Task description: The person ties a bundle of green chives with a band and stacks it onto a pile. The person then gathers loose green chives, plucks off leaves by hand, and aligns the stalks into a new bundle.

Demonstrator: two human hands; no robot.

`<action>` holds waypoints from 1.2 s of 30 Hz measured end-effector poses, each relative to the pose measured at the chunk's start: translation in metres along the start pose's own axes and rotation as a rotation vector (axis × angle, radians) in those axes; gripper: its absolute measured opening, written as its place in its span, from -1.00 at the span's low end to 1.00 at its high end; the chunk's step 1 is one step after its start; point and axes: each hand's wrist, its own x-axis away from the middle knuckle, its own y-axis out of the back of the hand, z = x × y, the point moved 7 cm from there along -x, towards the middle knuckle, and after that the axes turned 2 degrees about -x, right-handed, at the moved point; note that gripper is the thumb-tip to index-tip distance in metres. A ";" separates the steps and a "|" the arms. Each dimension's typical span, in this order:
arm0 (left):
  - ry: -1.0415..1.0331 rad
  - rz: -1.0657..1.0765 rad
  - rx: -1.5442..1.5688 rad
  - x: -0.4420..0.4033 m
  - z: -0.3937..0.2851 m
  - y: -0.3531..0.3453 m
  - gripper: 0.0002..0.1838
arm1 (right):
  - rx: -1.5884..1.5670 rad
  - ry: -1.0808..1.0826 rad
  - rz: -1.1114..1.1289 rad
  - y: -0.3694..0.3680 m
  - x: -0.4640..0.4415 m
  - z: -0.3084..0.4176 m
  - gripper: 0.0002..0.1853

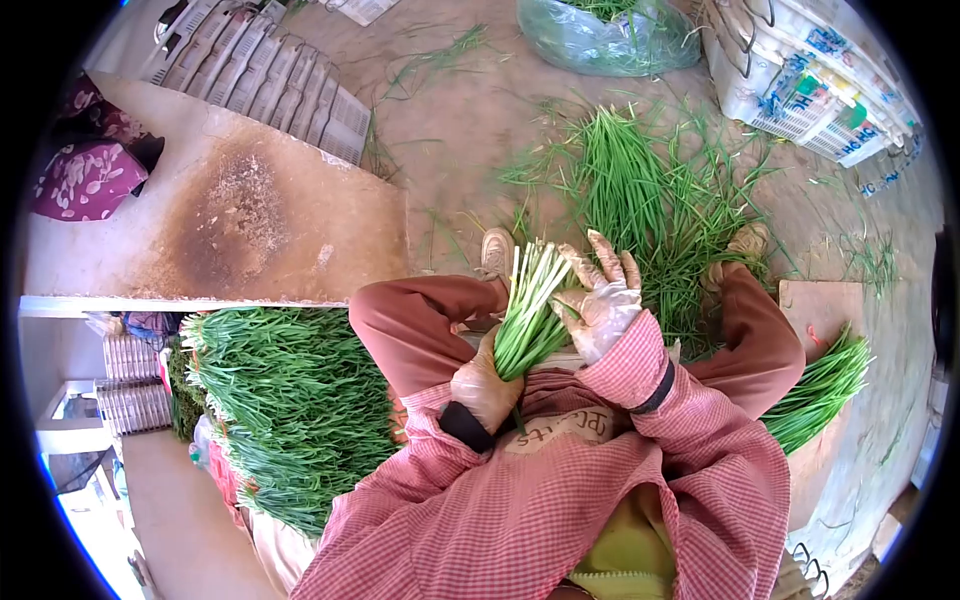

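Observation:
My left hand, in a thin pale glove, is closed around a bunch of garlic chives in front of my lap. The bunch's white stem ends point up and away from me. My right hand, also in a stained glove, is just right of the bunch with its fingers spread. Its thumb is close to the stems; whether it touches them I cannot tell. Between my feet lies a loose heap of green chives, partly hidden behind my right hand.
Stacked chive bunches stand left of my leg, below a stained board. Another bunch lies on the right. White crates, a plastic bag of greens and grey stacked crates stand farther off.

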 end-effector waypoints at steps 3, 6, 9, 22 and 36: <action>-0.059 -0.007 -0.121 0.000 -0.002 0.014 -0.32 | -0.370 -0.041 -0.242 0.021 -0.004 -0.042 -0.63; -0.122 -0.013 -0.179 0.001 0.004 0.016 -0.32 | -0.153 -0.584 -0.423 0.050 0.001 -0.168 -0.30; -0.092 0.050 -0.353 0.000 0.014 0.010 -0.31 | 0.387 -0.329 -0.410 0.091 -0.007 -0.104 -0.01; 0.123 0.681 1.033 0.005 0.026 0.002 -0.44 | -0.399 -0.538 -0.189 0.003 -0.017 -0.190 -0.54; 0.016 1.019 0.947 0.016 -0.006 -0.047 -0.39 | -2.064 -0.168 0.327 -0.051 -0.030 0.001 -0.33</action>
